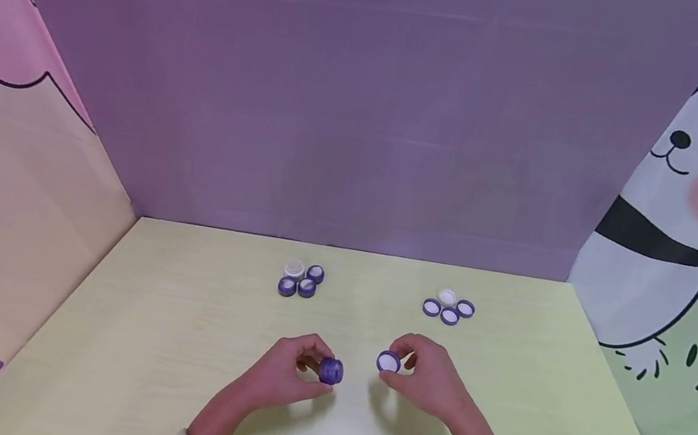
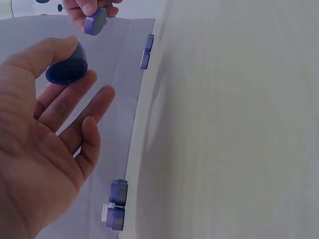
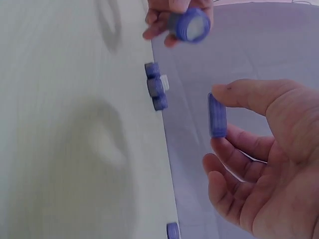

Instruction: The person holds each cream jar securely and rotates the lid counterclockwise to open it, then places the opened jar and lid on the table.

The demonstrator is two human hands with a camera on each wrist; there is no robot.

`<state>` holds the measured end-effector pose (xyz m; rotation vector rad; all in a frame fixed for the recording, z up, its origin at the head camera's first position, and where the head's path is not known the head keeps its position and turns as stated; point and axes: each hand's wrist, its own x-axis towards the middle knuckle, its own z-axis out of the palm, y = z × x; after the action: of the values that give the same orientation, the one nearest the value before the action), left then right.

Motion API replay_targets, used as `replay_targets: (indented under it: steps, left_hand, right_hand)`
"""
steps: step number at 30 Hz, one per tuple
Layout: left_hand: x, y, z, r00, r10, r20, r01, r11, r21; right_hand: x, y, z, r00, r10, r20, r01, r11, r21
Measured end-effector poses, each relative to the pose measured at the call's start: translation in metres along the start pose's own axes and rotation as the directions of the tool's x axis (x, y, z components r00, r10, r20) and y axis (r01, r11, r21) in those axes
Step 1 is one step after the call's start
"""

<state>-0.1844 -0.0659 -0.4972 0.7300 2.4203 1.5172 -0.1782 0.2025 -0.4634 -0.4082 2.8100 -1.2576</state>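
Observation:
My left hand (image 1: 288,375) holds a small purple jar (image 1: 332,371) between thumb and fingers, tilted on its side above the table. In the right wrist view the jar (image 3: 192,26) shows its round, pale mouth. To the right, my right hand (image 1: 430,380) pinches a purple lid (image 1: 388,363) by its rim, its white inside turned toward the head camera. Seen edge-on, the lid (image 3: 217,115) stands upright between thumb and fingertips in the right wrist view. A gap separates lid and jar.
Beyond the left hand stand three purple jars (image 1: 306,287) and a white one (image 1: 295,268). Farther right lie three purple lids (image 1: 449,317) and a white lid (image 1: 447,296). A purple wall (image 1: 369,98) closes off the table's back; printed panels flank it.

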Motion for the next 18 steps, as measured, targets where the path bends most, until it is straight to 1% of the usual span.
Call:
replay_targets:
  steps: [5, 9, 13, 18]
  left_hand:
    - [0.000, -0.002, -0.001, 0.999, 0.000, 0.034, 0.000, 1.000, 0.021]
    - [0.000, -0.002, -0.001, 0.998, 0.009, 0.060, -0.011, 0.999, 0.030]
    - [-0.001, -0.003, -0.003, 0.999, 0.029, 0.040, -0.032, 0.998, 0.061]
    - [-0.002, -0.006, -0.004, 0.999, 0.032, 0.006, -0.033, 0.993, 0.110]
  right_hand:
    - [0.005, 0.010, -0.014, 1.000, 0.027, -0.007, -0.027, 0.999, -0.038]
    - [0.012, 0.019, -0.027, 1.000, 0.016, -0.025, -0.018, 0.996, -0.086]
    - [0.021, 0.026, -0.037, 0.999, -0.003, -0.032, 0.000, 0.995, -0.097]
    - [0.028, 0.028, -0.045, 1.000, 0.002, -0.016, -0.004, 0.994, -0.114]
